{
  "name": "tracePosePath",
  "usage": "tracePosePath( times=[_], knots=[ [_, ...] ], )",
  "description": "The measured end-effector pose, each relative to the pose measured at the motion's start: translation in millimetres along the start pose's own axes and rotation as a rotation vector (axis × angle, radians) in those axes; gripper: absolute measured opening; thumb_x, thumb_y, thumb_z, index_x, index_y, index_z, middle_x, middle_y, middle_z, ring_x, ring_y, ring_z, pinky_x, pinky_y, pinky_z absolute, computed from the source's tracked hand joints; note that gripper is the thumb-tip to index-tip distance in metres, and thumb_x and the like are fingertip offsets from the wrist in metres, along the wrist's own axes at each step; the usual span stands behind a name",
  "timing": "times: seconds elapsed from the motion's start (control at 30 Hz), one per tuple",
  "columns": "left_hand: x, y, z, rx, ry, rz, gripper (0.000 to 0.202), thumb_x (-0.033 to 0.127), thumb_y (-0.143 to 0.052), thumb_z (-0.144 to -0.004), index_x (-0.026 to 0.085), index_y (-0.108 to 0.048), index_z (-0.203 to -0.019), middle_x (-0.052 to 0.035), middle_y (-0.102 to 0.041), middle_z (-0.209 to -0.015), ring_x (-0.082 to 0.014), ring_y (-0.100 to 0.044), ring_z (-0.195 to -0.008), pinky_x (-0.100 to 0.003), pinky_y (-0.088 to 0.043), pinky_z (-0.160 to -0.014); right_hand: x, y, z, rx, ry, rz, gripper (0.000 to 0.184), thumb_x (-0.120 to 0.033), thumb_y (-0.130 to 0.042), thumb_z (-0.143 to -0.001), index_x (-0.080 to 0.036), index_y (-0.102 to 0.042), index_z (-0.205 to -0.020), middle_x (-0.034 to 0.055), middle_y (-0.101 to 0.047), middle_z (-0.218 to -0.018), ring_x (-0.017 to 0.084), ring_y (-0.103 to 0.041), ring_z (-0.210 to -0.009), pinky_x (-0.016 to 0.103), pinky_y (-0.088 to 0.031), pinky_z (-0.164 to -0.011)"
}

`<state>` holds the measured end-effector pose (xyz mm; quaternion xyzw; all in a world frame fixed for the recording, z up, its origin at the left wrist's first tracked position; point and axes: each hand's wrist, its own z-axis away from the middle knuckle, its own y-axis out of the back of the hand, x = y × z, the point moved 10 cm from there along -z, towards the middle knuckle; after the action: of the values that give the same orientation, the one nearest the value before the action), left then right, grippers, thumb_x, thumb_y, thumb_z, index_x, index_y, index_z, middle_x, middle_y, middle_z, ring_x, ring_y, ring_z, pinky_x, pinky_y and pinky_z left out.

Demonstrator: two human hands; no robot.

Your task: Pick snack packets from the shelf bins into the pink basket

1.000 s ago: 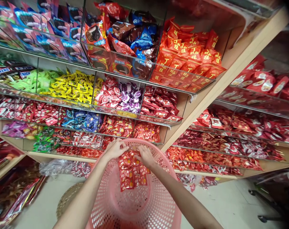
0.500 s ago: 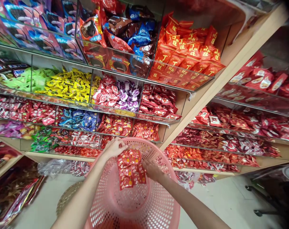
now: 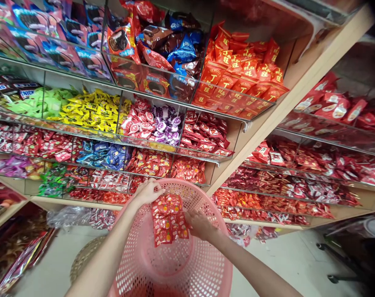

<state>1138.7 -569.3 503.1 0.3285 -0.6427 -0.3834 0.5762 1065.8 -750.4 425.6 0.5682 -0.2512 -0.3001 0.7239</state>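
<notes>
A bag of small red candy packets (image 3: 169, 218) hangs over a pink perforated plastic basket (image 3: 187, 264). My left hand (image 3: 147, 192) pinches the bag's top edge at the basket's far rim, fingers closed. My right hand (image 3: 200, 225) grips the bag's lower right side, fingers curled on it. Both forearms reach in from the bottom of the view across the basket.
Tilted wire-fronted shelves full of wrapped sweets rise ahead: yellow and green candies (image 3: 85, 109), red packets (image 3: 240, 70), blue packets (image 3: 104, 154). A second shelf unit (image 3: 314, 165) stands at right. A woven basket (image 3: 82, 260) and loose bags lie on the grey floor at left.
My right hand has slid down from the bag's top to its lower right side. The bag has sunk slightly over the basket. My left hand stays at the top edge.
</notes>
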Motion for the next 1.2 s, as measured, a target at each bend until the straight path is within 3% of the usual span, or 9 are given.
tracePosePath(
  times=[0.17,0.33,0.63,0.83,0.9,1.0,1.07,1.13,1.2],
  knots=[
    [1.9,1.1,1.2,0.002,0.002,0.001,0.032,0.053,-0.049,-0.077,0.025,-0.065,-0.072,-0.0017,-0.06,-0.1,-0.0212,-0.056,-0.096,-0.033,-0.041,-0.083,-19.1,-1.8,-15.9,0.024,-0.056,-0.018,0.028,-0.014,-0.052,-0.079,-0.014,-0.051,-0.107,0.0125,-0.058,-0.108,0.024,-0.054,-0.102,0.035,-0.046,-0.083],
    [1.8,1.2,1.0,-0.005,0.004,-0.007,0.032,0.052,-0.049,-0.078,0.026,-0.065,-0.072,-0.0014,-0.06,-0.101,-0.021,-0.056,-0.097,-0.033,-0.04,-0.085,-18.2,1.9,-9.4,0.016,-0.153,-0.027,0.034,-0.028,-0.06,-0.079,-0.014,-0.052,-0.109,0.0131,-0.059,-0.109,0.026,-0.057,-0.099,0.034,-0.049,-0.079],
    [2.1,2.5,1.4,-0.011,0.014,0.001,0.032,0.052,-0.049,-0.077,0.025,-0.065,-0.073,-0.0016,-0.059,-0.104,-0.021,-0.056,-0.097,-0.032,-0.041,-0.084,-59.2,-40.3,9.9,-0.219,0.139,-0.091,0.017,-0.027,-0.054,-0.081,-0.016,-0.064,-0.09,0.0087,-0.068,-0.094,0.023,-0.063,-0.092,0.032,-0.048,-0.075],
    [4.2,3.1,1.5,-0.019,0.008,-0.021,0.031,0.051,-0.049,-0.078,0.025,-0.065,-0.073,-0.0023,-0.059,-0.101,-0.0223,-0.056,-0.097,-0.034,-0.04,-0.084,-52.3,-12.7,1.4,-0.194,0.153,-0.191,0.014,-0.027,-0.056,-0.078,-0.02,-0.066,-0.085,0.0041,-0.07,-0.088,0.019,-0.063,-0.082,0.027,-0.045,-0.066],
    [4.4,2.8,1.6,-0.023,0.005,-0.028,0.031,0.051,-0.048,-0.079,0.025,-0.065,-0.074,-0.0024,-0.059,-0.099,-0.0224,-0.056,-0.095,-0.033,-0.041,-0.082,-36.4,14.9,-10.8,-0.15,0.144,-0.246,0.014,-0.027,-0.055,-0.078,-0.019,-0.065,-0.072,0.0015,-0.069,-0.076,0.015,-0.061,-0.069,0.023,-0.041,-0.06],
    [3.1,2.6,1.5,-0.017,0.007,-0.038,0.032,0.051,-0.047,-0.079,0.025,-0.065,-0.074,-0.0024,-0.059,-0.097,-0.0222,-0.056,-0.095,-0.033,-0.041,-0.082,20.0,77.7,-37.9,0.159,-0.005,-0.296,0.02,-0.02,-0.045,-0.082,-0.017,-0.061,-0.069,0.0013,-0.065,-0.07,0.011,-0.055,-0.061,0.022,-0.038,-0.059],
    [2.9,2.6,1.5,-0.01,0.003,-0.045,0.032,0.052,-0.047,-0.079,0.025,-0.065,-0.074,-0.0024,-0.059,-0.095,-0.022,-0.056,-0.095,-0.034,-0.04,-0.083,66.8,108.0,-50.5,0.367,-0.132,-0.352,0.016,-0.02,-0.045,-0.083,-0.017,-0.06,-0.081,0.0023,-0.064,-0.077,0.012,-0.055,-0.068,0.022,-0.039,-0.064],
    [2.8,2.4,1.6,-0.009,0.002,-0.049,0.033,0.052,-0.046,-0.079,0.025,-0.064,-0.073,-0.0025,-0.059,-0.096,-0.0223,-0.055,-0.096,-0.034,-0.04,-0.084,107.4,117.0,-59.5,0.485,-0.238,-0.385,0.014,-0.022,-0.048,-0.083,-0.016,-0.059,-0.088,0.0049,-0.064,-0.087,0.014,-0.056,-0.081,0.024,-0.04,-0.074],
    [1.8,2.0,2.0,-0.014,0.012,-0.05,0.033,0.052,-0.046,-0.079,0.025,-0.064,-0.073,-0.0028,-0.059,-0.097,-0.0227,-0.055,-0.097,-0.035,-0.04,-0.085,132.7,105.1,-70.3,0.465,-0.273,-0.461,0.02,-0.029,-0.053,-0.082,-0.016,-0.06,-0.095,0.0065,-0.063,-0.097,0.016,-0.055,-0.089,0.028,-0.04,-0.081]
  ],
)
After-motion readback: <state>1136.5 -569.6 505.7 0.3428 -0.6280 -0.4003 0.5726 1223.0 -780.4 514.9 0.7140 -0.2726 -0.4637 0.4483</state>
